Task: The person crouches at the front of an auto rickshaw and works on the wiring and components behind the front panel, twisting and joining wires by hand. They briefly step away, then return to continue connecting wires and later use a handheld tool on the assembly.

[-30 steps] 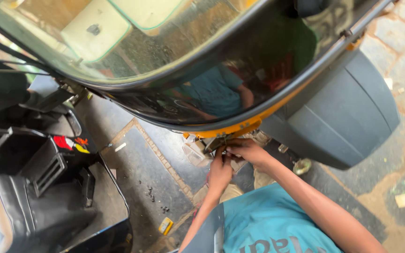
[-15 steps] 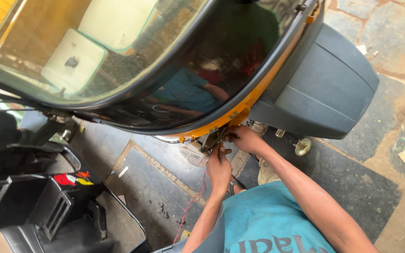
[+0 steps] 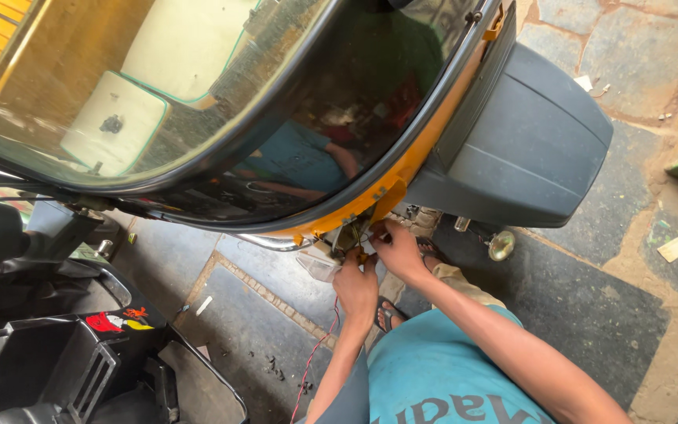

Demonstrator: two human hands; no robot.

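Left hand point(image 3: 357, 284), centre of frame, slightly below middle: fingers curled narrow round a thin red wire point(image 3: 315, 357), which trails down toward bottom edge. Right hand point(image 3: 396, 247), just right of and above left hand, touching it: fingertips pinched on a small bundle of wires and connector point(image 3: 352, 235) under yellow curved metal lip of vehicle body point(image 3: 402, 177); exact item gripped too small to tell. Bundle located centre frame, directly below yellow lip, betw. both hands and body. Curved tinted glass windscreen point(image 3: 198, 102), upper left to centre, reflecting teal shirt and arm. Dark grey moulded plastic front mudguard point(image 3: 527, 141), upper right. Small round chrome-rimmed lamp point(image 3: 501, 246), right of hands, below mudguard. Teal cotton T-shirt point(image 3: 433, 377), bottom centre. Sandalled foot point(image 3: 390, 314), just right of left wrist. Grey stone-slab paving point(image 3: 590, 314), lower right. Black vehicle interior w/ red-yellow sticker point(image 3: 115, 320), lower left.
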